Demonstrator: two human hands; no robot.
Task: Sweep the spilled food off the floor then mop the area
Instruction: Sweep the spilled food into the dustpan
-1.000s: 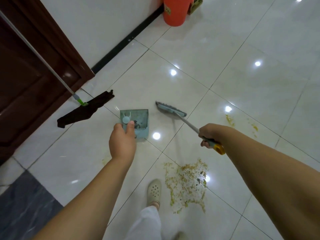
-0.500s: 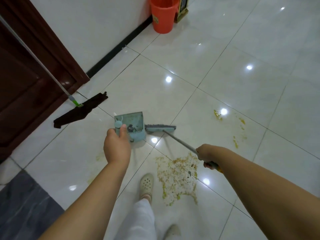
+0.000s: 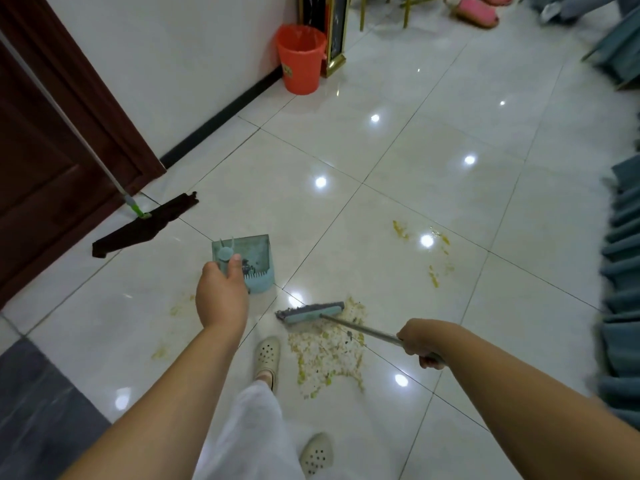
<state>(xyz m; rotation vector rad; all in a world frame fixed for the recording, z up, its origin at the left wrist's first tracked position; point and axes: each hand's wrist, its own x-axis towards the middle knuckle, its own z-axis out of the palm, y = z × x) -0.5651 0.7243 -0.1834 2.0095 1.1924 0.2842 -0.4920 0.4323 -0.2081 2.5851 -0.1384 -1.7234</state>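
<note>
A patch of yellowish spilled food [image 3: 329, 351] lies on the white tile floor just right of my feet. Smaller yellow smears [image 3: 433, 271] dot the tile further right, and faint ones [image 3: 176, 306] lie to the left. My right hand [image 3: 420, 342] grips the metal handle of a teal broom whose head [image 3: 311, 311] rests at the far edge of the patch. My left hand [image 3: 221, 296] holds the upright handle of a teal dustpan [image 3: 254, 261], which stands on the floor left of the broom head with some debris inside.
A flat mop with a dark cloth head [image 3: 145, 225] leans on the brown door [image 3: 45, 161] at left. An orange bucket [image 3: 300, 58] stands by the wall at the back. Teal pleated fabric [image 3: 620, 289] lines the right edge. My feet wear cream clogs [image 3: 266, 355].
The broom head has swung from beside the dustpan to the far edge of the food patch. My right hand drew back toward me. The view has tilted up, showing more of the room.
</note>
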